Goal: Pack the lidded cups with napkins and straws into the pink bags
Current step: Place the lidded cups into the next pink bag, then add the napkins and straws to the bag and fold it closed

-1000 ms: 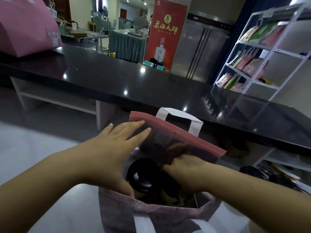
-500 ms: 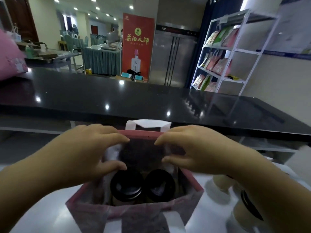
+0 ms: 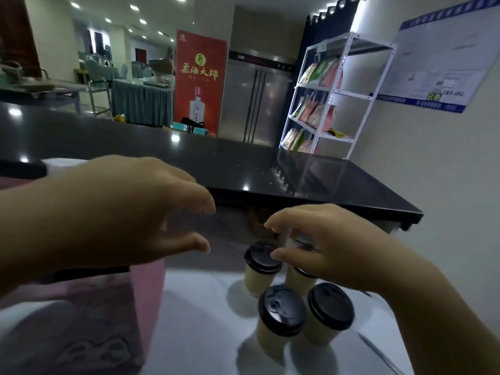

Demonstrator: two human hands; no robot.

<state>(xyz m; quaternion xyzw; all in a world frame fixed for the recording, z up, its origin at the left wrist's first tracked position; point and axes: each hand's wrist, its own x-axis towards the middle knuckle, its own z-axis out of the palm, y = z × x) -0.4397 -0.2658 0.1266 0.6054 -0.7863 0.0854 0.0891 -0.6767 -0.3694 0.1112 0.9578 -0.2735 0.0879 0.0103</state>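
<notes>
Long glossy black counter (image 3: 243,163) runs across the back; soft pink fabric bag (image 3: 102,315) sits lower left on the pale worktop (image 3: 194,320). Four cream paper cups with black lids (image 3: 282,311) stand clustered right of the bag, outside it. Left hand (image 3: 130,212) open, empty, above the bag; right hand (image 3: 322,247) open, fingers spread over the rear cups, gripping nothing.

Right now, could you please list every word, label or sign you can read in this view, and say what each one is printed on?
"茶酒大师": yellow characters on the red banner behind the black counter.
Small line under those characters: too small to read.
Label on the steel fridge: blurred.
Wall poster: text too small to read.
Packets on the white shelf: print unreadable.
Cup lids and pink bag: no readable text.
</notes>
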